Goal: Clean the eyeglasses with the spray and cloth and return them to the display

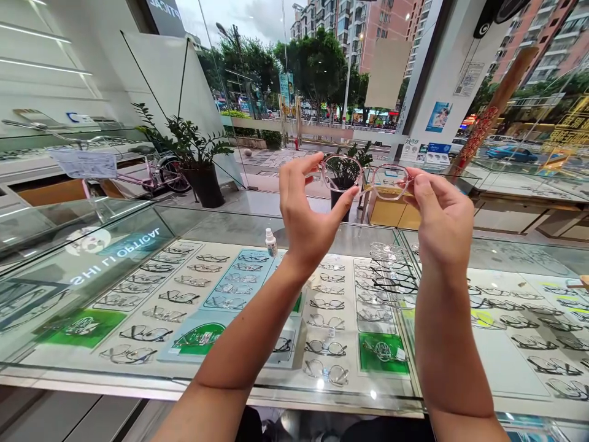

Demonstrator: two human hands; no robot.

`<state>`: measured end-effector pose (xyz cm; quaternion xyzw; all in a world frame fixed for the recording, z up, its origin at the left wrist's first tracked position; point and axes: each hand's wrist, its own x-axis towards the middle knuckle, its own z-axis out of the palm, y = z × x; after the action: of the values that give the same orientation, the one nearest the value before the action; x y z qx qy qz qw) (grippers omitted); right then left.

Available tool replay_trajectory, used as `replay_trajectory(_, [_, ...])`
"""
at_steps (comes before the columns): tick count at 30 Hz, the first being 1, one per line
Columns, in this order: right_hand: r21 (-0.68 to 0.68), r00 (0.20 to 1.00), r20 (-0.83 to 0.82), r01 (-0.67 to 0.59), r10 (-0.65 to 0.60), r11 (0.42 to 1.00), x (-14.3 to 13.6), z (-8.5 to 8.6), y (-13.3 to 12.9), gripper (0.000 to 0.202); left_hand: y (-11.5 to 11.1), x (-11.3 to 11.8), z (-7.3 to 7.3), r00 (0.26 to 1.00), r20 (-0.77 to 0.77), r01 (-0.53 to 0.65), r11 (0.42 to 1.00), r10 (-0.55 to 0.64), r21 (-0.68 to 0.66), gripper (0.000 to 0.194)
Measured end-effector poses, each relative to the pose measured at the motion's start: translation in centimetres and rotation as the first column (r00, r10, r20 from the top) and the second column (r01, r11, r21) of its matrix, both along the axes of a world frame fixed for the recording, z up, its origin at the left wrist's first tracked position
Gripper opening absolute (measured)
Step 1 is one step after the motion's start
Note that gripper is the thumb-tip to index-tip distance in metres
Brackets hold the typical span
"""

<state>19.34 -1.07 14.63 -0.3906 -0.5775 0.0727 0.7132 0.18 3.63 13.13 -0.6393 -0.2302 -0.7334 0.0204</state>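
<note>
Left hand (306, 215), bare: thumb and fingers spread in a wide C, having hold of the glasses (369, 186) by the left side, fingertips at the upper outer corner, thumb tip at the lower rim toward the bridge. How hard the thumb presses, I cannot tell from where I stand. Left forearm (243, 331): reaching up and inward on a slant over the counter (115, 383), wrist bent. Small white bottle (271, 242): upright on the counter, just beside that wrist on its outer side.

Glasses, one pair: up in the air above the counter, between the two hands, the right side a touch lower than the left. Clear lenses, thin pale-pink rims; lie of the side arms not made out. Handling, in my judgement: very light, rims slightly springy and apt to twist under an uneven pull, lenses smooth and quick to smudge, fragile if dropped. Best holds: the outer corners by the hinges, or the bridge, keeping clear of the lenses.

Dark-rimmed spectacles (394, 281): a column of several, lower down between the forearms.

Right hand (444, 215), bare: narrow pinch, thumb against curled fingers, the right outer corner of the glasses between them. Right forearm (453, 344): nearly upright, steeper than the left.
</note>
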Motion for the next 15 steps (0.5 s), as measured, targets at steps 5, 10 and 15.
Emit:
replay_trajectory(5, [-0.034,0.982,-0.143,-0.129,0.123,0.991,-0.1,0.1,0.1,0.033,0.6,0.1,-0.2,1.000,-0.006,0.021,1.000,-0.021,0.022,0.060])
replay_trajectory(10, [-0.063,0.958,-0.194,-0.227,0.212,0.972,-0.2,0.5,-0.1,0.026,1.4,0.1,-0.7,0.999,-0.047,0.013,1.000,-0.012,0.023,0.060])
replay_trajectory(15, [-0.059,0.949,-0.157,-0.285,0.273,0.957,0.2,0.3,0.2,0.023,2.3,0.0,-1.0,0.997,-0.071,0.021,1.000,-0.021,0.011,0.060])
